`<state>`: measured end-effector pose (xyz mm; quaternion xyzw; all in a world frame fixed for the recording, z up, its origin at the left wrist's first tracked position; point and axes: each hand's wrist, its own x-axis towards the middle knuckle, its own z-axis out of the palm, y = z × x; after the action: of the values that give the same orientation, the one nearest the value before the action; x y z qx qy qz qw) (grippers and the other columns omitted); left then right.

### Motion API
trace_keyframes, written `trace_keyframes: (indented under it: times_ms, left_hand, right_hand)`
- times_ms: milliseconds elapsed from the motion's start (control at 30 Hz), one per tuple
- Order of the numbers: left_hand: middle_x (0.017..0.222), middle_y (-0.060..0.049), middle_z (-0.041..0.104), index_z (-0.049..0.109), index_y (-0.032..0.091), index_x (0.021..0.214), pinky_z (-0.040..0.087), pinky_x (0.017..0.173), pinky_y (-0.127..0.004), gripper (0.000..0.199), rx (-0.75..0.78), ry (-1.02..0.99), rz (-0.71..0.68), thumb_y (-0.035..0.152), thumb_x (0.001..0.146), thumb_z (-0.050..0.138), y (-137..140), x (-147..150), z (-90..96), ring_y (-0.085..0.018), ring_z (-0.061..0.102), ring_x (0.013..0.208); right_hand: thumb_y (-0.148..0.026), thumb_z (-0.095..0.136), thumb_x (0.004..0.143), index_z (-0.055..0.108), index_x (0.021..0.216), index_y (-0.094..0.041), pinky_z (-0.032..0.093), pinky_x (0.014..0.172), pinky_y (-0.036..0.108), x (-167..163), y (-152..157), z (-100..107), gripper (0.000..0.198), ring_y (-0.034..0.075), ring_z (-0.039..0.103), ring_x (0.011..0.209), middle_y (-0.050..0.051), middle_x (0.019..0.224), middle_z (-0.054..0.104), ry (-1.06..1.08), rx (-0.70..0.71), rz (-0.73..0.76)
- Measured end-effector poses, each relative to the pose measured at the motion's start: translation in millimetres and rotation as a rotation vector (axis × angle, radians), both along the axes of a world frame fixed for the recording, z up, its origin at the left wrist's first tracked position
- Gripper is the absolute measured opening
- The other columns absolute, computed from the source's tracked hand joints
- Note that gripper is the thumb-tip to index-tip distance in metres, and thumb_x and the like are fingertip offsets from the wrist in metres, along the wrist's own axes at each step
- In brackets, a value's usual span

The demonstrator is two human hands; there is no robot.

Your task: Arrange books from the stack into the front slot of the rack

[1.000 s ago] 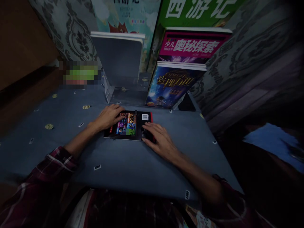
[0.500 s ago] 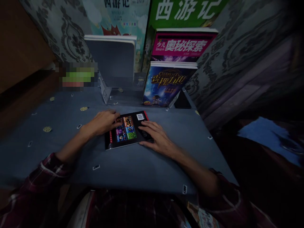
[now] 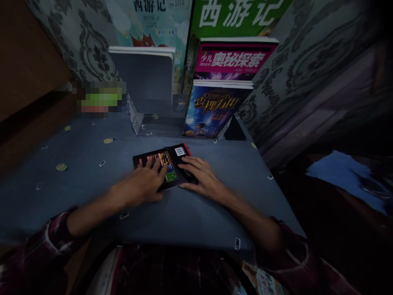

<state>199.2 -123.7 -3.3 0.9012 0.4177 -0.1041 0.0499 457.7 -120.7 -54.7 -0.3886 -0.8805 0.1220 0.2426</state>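
Note:
A thin black book (image 3: 170,185) with a barcode, a red edge and a block of colourful pictures lies flat on the blue-grey tablecloth (image 3: 196,221). Over its left half spreads my left hand (image 3: 145,178), fingers apart on the cover and thumb near the front edge. My right hand (image 3: 201,177) rests at the book's right side, its fingertips on the cover and thumb by the near corner. Neither hand is wrapped around anything. Part of the cover is hidden under the fingers.
Behind the book stands a clear display rack (image 3: 136,123). It holds a blue book (image 3: 211,112), a magenta book (image 3: 231,59), a green book (image 3: 239,14), a pale teal book (image 3: 150,24) and a grey-backed book (image 3: 144,78). Patterned wall behind; blue cloth (image 3: 337,176) at right.
My left hand has moved from the book's far left edge toward me and now lies across the cover's left half. My right hand has stayed in nearly the same place.

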Motion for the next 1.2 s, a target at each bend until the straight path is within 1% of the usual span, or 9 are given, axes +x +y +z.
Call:
trace_keyframes:
  times_ms: [167,300,500,633,767,867,1033,1133,1200]
  left_hand:
    - [0.155,-0.035,0.04,0.032,0.006,0.159,0.053,0.095,-0.058,0.082,-0.055,0.186,-0.024,0.025,0.086,0.064,-10.2,25.6,25.0,-0.054,0.047,0.138]
    - [0.153,-0.038,0.042,0.033,0.004,0.158,0.057,0.085,-0.057,0.079,-0.012,0.234,-0.066,0.007,0.084,0.057,-20.9,33.9,28.0,-0.055,0.055,0.129]
    - [0.14,-0.031,0.059,0.043,0.005,0.15,0.057,0.082,-0.044,0.07,0.049,0.164,-0.173,-0.003,0.081,0.047,-21.5,17.8,35.9,-0.036,0.071,0.109]
    - [0.097,-0.009,0.074,0.057,0.016,0.134,0.051,0.071,-0.03,0.051,-0.075,-0.01,-0.175,0.001,0.087,0.045,-9.4,-6.6,60.2,-0.021,0.07,0.08]
    - [0.09,-0.004,0.072,0.054,0.021,0.141,0.048,0.068,-0.026,0.051,-0.107,-0.194,-0.115,0.015,0.091,0.048,2.3,-29.5,85.4,-0.019,0.066,0.078]
    - [0.087,-0.002,0.071,0.06,0.023,0.135,0.047,0.067,-0.023,0.044,-0.135,-0.345,-0.075,0.022,0.093,0.048,7.7,-40.5,100.3,-0.017,0.065,0.077]
    - [0.096,-0.002,0.074,0.065,0.022,0.129,0.05,0.069,-0.022,0.039,-0.281,-0.556,-0.038,0.032,0.093,0.053,27.1,-49.2,115.2,-0.016,0.066,0.081]
    - [0.102,-0.004,0.075,0.069,0.019,0.119,0.052,0.071,-0.023,0.035,-0.387,-0.669,0.039,0.034,0.088,0.063,53.7,-56.5,110.8,-0.017,0.067,0.086]
    - [0.087,-0.003,0.074,0.072,0.017,0.103,0.05,0.065,-0.021,0.026,-0.439,-0.708,0.114,0.035,0.085,0.069,74.1,-64.9,99.6,-0.015,0.065,0.076]
  right_hand:
    - [-0.051,0.073,0.089,0.061,0.139,-0.026,0.047,0.11,0.06,1.1,-0.2,1.2,0.057,0.034,0.052,0.139,0.015,0.146,0.06,0.002,-0.026,0.019]
    - [-0.052,0.073,0.089,0.062,0.138,-0.025,0.048,0.108,0.059,1.0,-0.7,4.2,0.057,0.035,0.052,0.138,0.015,0.145,0.061,0.013,-0.031,0.02]
    - [-0.05,0.077,0.087,0.064,0.135,-0.025,0.046,0.108,0.059,2.2,-2.1,12.7,0.056,0.034,0.061,0.128,0.013,0.132,0.07,0.143,-0.091,-0.036]
    - [-0.051,0.079,0.084,0.059,0.141,-0.029,0.048,0.108,0.057,2.4,-2.5,16.9,0.064,0.031,0.066,0.122,0.01,0.129,0.072,0.431,-0.218,-0.114]
    - [-0.049,0.082,0.081,0.049,0.149,-0.03,0.046,0.113,0.054,0.8,-0.4,19.9,0.078,0.03,0.063,0.128,0.011,0.138,0.067,0.731,-0.328,-0.138]
    - [-0.049,0.081,0.082,0.053,0.144,-0.029,0.046,0.114,0.052,-1.0,2.3,20.7,0.071,0.027,0.064,0.126,0.01,0.135,0.069,0.832,-0.385,-0.15]
    - [-0.056,0.075,0.085,0.077,0.102,-0.023,0.058,0.092,0.039,-5.5,1.5,23.5,0.037,0.022,0.073,0.096,0.005,0.1,0.079,0.863,-0.502,-0.123]
    - [-0.06,0.075,0.082,0.076,0.083,-0.02,0.055,0.063,0.027,-8.8,-2.0,26.5,0.04,0.014,0.065,0.064,0.001,0.078,0.076,0.835,-0.61,-0.098]
    - [-0.062,0.078,0.078,0.074,0.079,-0.02,0.047,0.049,0.023,-11.2,-3.7,27.6,0.043,0.01,0.056,0.05,-0.001,0.069,0.072,0.854,-0.709,-0.085]
